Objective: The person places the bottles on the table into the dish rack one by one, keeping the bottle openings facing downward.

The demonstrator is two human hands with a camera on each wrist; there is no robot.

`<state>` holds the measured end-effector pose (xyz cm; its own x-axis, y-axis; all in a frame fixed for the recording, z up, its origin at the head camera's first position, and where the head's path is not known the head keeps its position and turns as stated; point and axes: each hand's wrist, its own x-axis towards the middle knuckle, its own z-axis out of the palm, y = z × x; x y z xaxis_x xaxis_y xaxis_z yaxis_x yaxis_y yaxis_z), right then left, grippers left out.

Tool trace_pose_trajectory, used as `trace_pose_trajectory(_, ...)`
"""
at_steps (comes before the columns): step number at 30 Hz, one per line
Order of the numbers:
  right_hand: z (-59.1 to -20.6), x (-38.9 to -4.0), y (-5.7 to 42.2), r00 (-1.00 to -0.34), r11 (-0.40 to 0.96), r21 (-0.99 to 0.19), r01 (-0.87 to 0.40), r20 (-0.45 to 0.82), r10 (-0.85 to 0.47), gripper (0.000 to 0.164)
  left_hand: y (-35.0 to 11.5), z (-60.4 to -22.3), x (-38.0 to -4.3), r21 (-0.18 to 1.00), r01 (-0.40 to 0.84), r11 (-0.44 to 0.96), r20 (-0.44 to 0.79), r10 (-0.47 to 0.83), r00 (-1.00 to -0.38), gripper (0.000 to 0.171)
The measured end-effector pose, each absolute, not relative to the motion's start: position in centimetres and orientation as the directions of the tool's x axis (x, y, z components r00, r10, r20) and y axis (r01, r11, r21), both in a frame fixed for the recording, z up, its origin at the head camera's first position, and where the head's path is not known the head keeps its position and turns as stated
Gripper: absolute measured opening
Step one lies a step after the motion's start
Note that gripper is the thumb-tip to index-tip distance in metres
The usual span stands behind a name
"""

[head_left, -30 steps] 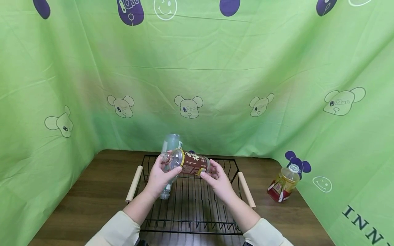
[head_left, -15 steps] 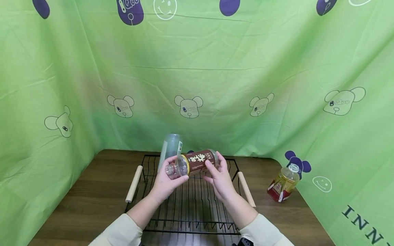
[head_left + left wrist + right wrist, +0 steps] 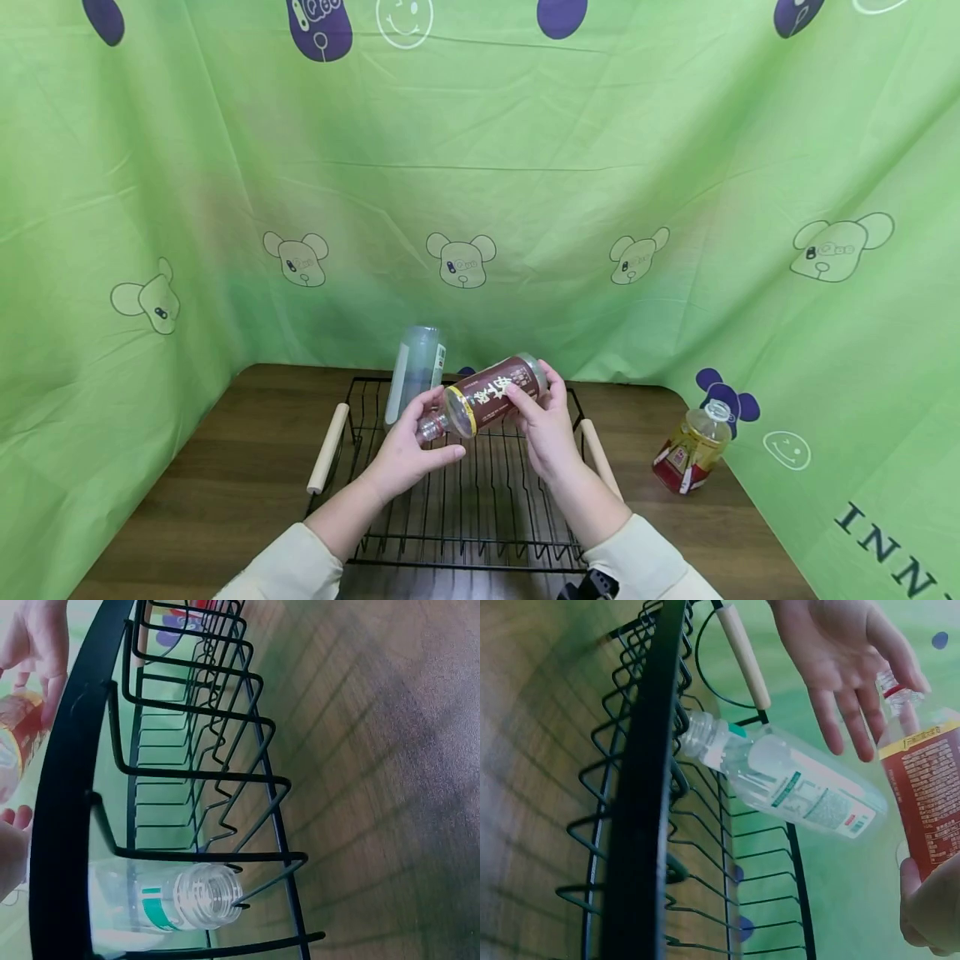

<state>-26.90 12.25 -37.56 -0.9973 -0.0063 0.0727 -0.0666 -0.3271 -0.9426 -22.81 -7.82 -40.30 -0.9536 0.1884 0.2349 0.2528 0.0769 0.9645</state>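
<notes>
My right hand grips the base end of a clear plastic bottle with a brown label, thumb on the label. The bottle is tilted above a black wire rack, its neck toward my left hand. That hand's fingers lie behind the neck, with the thumb held apart. In the right wrist view the left hand's fingers are straight beside the neck; whether they touch it I cannot tell. A second clear bottle leans neck down in the rack's left part. Its open mouth shows among the wires.
Light wooden handles stand at both sides of the rack. On the right of the brown table is a capless bottle with a yellow and red label. A green printed cloth encloses the back and sides.
The brown-labelled bottle has turned about its length and its base has swung up to the right. My right hand's grip has shifted onto the label; my left hand has loosened at the neck.
</notes>
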Motion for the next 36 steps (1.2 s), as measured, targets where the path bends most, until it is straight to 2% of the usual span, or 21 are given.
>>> trace_pose_trajectory(8,-37.4,-27.8,12.9,-0.993,-0.257,-0.96,-0.114,0.113,0.02,0.07,-9.3,-40.4,-23.0,0.959,0.234,0.161,0.193,0.234,-0.953,0.096)
trace_pose_trajectory(19,-38.1,-29.6,14.6,-0.994,0.012,-0.994,-0.107,0.107,0.006,0.076,-15.1,-39.7,-23.5,0.946,0.16,0.284,0.142,0.083,-0.986,0.076)
trace_pose_trajectory(28,-38.2,-30.3,15.0,-0.991,0.182,-0.974,-0.134,0.127,-0.049,0.077,-19.2,-41.2,-23.5,0.866,-0.042,0.499,-0.015,-0.058,-0.998,0.078)
trace_pose_trajectory(32,-38.3,-30.6,15.0,-0.983,0.267,-0.948,-0.174,0.154,-0.096,0.075,-19.7,-42.5,-23.4,0.85,-0.126,0.511,-0.095,-0.087,-0.992,0.078)
trace_pose_trajectory(36,-38.6,-31.0,14.8,-0.975,0.31,-0.929,-0.2,0.159,-0.153,0.075,-19.7,-43.4,-23.4,0.869,-0.164,0.466,-0.139,-0.088,-0.986,0.077)
